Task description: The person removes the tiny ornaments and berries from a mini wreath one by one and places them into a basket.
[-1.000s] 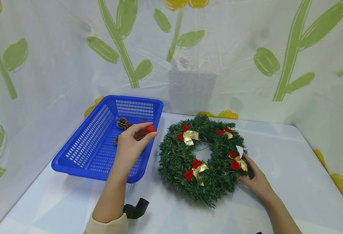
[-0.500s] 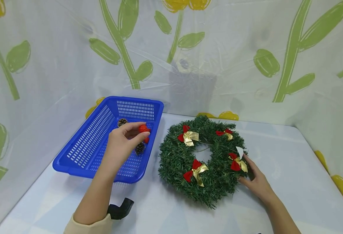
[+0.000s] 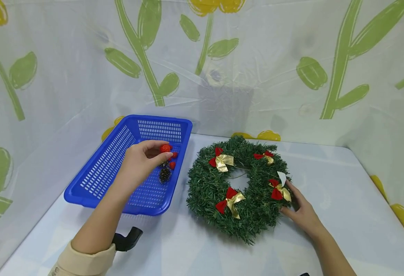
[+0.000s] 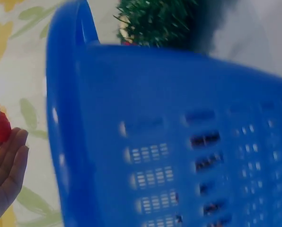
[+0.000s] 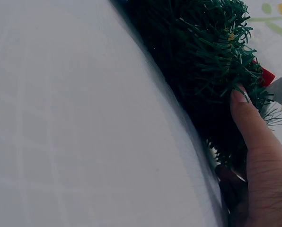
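Note:
Between thumb and fingertips my left hand (image 3: 138, 160) pinches a red, bumpy berry ornament (image 3: 165, 148). The hand is above the right side of a blue plastic basket (image 3: 100, 172); the left wrist view shows the same red berry (image 4: 1, 127) in the fingers, past the basket's rim. Inside the basket lie a pine cone (image 3: 165, 175) and several red berries (image 3: 172, 165), partly hidden by the hand. A green wreath (image 3: 202, 188) with red and gold bows lies on the table. My right hand (image 3: 304, 214) holds its right edge, thumb (image 5: 254, 123) against the needles.
The white table (image 3: 343, 191) extends right of the wreath. A white tag (image 3: 282, 178) sticks up beside the wreath's right bow (image 3: 280, 190). A flower-print curtain (image 3: 274, 76) stands behind and at the sides. A black strap piece (image 3: 127, 239) juts from the left wrist.
My left hand has moved left with the red berry, from near the basket's right rim to over its inside, uncovering the pine cone and berries. The right hand and wreath stay put.

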`<state>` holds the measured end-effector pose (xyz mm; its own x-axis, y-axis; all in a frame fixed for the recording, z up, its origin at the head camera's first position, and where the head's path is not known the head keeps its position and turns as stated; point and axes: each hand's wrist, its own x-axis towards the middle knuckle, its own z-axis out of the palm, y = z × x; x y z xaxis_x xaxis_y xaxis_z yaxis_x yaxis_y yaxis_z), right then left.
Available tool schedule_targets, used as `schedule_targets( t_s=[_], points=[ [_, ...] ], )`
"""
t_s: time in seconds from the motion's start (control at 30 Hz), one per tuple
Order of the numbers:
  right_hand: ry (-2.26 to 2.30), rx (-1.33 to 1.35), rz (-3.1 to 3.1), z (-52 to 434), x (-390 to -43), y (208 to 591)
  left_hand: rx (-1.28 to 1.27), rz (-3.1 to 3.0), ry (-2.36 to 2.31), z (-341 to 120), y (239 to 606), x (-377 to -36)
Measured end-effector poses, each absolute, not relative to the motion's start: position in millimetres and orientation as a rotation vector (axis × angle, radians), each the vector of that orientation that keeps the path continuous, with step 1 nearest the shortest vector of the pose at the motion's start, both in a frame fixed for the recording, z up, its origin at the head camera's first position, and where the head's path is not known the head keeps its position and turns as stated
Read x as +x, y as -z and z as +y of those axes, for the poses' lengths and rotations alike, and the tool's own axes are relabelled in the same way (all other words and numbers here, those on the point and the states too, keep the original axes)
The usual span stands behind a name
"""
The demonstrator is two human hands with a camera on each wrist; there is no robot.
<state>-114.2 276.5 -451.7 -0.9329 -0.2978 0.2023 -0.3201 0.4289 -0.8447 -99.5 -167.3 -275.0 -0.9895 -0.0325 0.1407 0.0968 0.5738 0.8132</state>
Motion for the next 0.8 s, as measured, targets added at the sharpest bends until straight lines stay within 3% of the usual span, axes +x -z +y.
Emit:
schedule_targets(
  t_s=[0.8],
  points=[
    [-1.583,0.559,-2.640,276,-114,450,-0.104,-2.968,1.232,-196,272,-125]
  ],
)
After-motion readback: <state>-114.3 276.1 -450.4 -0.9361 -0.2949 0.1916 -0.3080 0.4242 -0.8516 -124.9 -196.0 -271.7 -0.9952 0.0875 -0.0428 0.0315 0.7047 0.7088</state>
